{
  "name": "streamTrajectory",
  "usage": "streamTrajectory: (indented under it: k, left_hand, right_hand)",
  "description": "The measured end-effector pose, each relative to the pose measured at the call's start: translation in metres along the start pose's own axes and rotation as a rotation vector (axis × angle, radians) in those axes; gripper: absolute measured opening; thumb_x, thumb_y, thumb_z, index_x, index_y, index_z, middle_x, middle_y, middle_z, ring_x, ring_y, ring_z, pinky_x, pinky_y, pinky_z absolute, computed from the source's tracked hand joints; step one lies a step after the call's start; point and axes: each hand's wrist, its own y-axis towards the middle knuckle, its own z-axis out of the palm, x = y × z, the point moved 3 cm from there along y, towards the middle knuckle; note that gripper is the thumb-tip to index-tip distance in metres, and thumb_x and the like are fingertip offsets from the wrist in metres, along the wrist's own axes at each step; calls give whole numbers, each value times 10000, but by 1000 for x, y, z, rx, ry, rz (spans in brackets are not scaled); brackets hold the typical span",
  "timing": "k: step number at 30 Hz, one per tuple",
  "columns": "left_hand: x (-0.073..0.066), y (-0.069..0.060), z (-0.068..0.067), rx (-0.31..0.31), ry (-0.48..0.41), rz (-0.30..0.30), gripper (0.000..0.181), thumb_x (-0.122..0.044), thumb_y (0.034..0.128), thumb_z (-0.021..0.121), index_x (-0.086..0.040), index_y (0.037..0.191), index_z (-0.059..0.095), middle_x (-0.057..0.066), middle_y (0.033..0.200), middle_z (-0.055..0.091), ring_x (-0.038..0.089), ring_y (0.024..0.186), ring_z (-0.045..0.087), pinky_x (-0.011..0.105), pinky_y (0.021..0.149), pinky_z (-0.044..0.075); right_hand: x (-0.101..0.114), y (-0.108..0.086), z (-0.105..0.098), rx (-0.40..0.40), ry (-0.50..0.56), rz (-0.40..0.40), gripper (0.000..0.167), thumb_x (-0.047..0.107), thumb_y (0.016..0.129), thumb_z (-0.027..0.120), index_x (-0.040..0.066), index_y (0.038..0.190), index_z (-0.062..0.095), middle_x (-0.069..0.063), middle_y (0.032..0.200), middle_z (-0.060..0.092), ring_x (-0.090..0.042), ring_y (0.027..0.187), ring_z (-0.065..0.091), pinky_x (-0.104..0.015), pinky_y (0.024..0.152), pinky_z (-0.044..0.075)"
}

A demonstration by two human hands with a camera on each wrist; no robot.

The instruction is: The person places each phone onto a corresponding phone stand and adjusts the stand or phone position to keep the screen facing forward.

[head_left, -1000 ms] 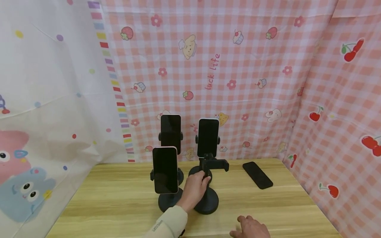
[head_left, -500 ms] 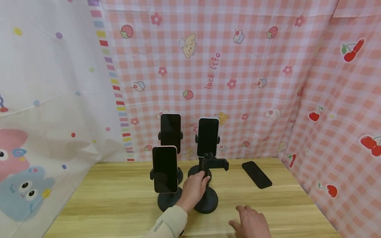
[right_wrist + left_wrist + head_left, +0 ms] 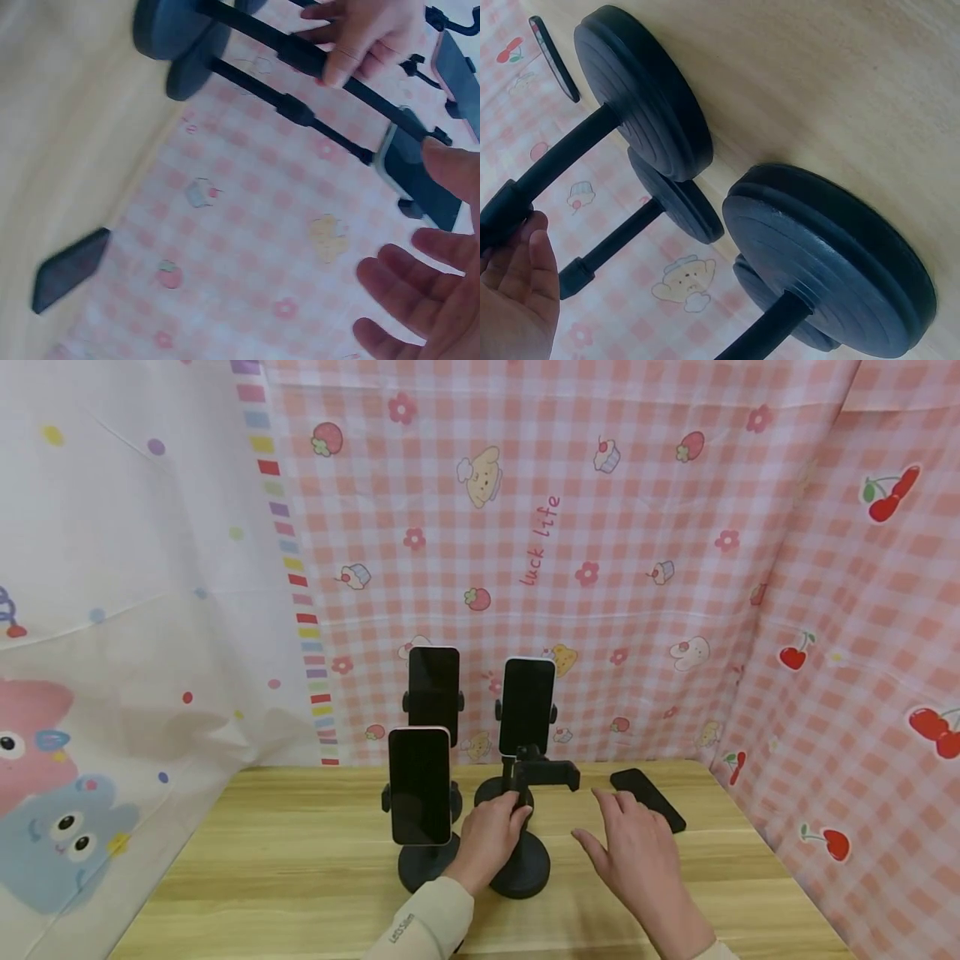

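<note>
My left hand [image 3: 489, 839] grips the pole of a black phone stand [image 3: 522, 875], whose holder [image 3: 551, 773] has no phone in it. The left wrist view shows the fingers of that left hand [image 3: 525, 281] curled at the thicker collar of the pole. My right hand [image 3: 639, 856] hovers over the table to the right of this stand, its fingers spread and holding nothing. Beyond the fingers of the right hand lies a black phone [image 3: 647, 789], partly covered by them in the head view. In the right wrist view the phone [image 3: 71, 271] lies flat, apart from the hand.
Three other stands hold phones upright: a front left phone [image 3: 420, 787], a back left phone [image 3: 433, 681] and a back right phone [image 3: 528, 706]. They stand close around my left forearm. A checked pink cloth [image 3: 585, 510] hangs behind the wooden table [image 3: 255, 860].
My right hand has moved forward from the table's near side towards the loose phone and now overlaps it in the head view. My left hand keeps its grip on the stand.
</note>
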Motion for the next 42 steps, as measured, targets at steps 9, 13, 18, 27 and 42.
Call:
streamTrajectory:
  k: [9, 13, 18, 27, 42]
  left_hand:
    - [-1, 1, 1, 22, -6, -5, 156, -293, 961, 665, -158, 888, 636, -76, 694, 594, 97, 586, 525, 277, 553, 413]
    - [-1, 1, 1, 24, -11, 3, 155, -293, 960, 665, -158, 889, 637, -80, 689, 586, 94, 584, 522, 275, 553, 409]
    - [0, 1, 1, 24, -13, 10, 153, -293, 961, 664, -157, 896, 640, -80, 693, 589, 88, 585, 516, 270, 555, 407]
    - [2, 1, 1, 37, -28, 1, 167, -317, 971, 642, -167, 898, 641, -90, 703, 591, 75, 598, 524, 263, 563, 413]
    - [4, 1, -1, 51, -80, 5, 137, -285, 971, 651, -159, 917, 654, -90, 733, 611, 67, 616, 516, 252, 588, 432]
  right_hand:
    - [11, 31, -20, -147, 23, -139, 713, 365, 731, 889, 38, 1292, 594, -163, 1064, 648, -325, 865, 641, -511, 775, 514]
    - [15, 39, -23, -178, 6, -203, 734, 358, 711, 906, 49, 1295, 588, -154, 1066, 640, -319, 879, 634, -500, 790, 515]
    - [17, 49, -25, -194, -14, -287, 733, 328, 676, 931, 65, 1283, 617, -127, 1077, 657, -300, 910, 652, -488, 863, 500]
    - [22, 58, -25, -152, -30, -399, 513, 235, 752, 886, 111, 1205, 679, -58, 1068, 689, -273, 915, 673, -487, 921, 472]
    - [25, 64, -27, -70, -20, -393, 473, 223, 770, 871, 124, 1202, 708, -45, 1073, 722, -227, 909, 692, -480, 905, 477]
